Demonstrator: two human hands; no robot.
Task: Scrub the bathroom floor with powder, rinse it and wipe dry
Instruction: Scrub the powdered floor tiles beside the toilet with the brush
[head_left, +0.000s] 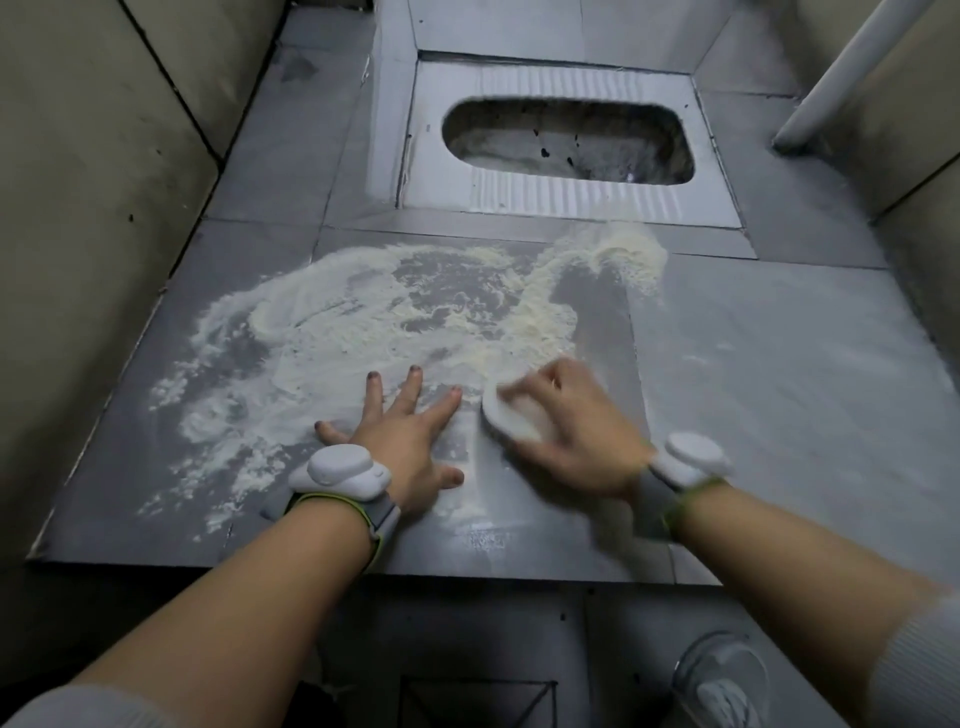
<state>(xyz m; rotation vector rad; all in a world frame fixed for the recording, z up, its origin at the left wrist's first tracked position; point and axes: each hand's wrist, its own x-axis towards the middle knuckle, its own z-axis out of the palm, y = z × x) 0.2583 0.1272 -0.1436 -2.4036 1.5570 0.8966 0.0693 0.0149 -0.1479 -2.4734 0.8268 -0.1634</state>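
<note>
Pale yellowish powder (374, 312) lies spread in swirls over the grey raised floor platform (779, 364), mostly on its left and middle. My left hand (405, 441) rests flat on the floor at the powder's near edge, fingers apart and holding nothing. My right hand (576, 441), blurred by motion, grips a white scrubbing brush (514, 415) pressed on the floor just right of the left hand. A clean swept streak runs from the brush up towards a powder heap (628, 254).
A squat toilet pan (566, 140) is set in the floor behind the powder. Beige walls close in on the left and right, with a white pipe (852, 78) at the far right. The platform's front step edge (363, 569) drops to a darker floor with a clear container (722, 680).
</note>
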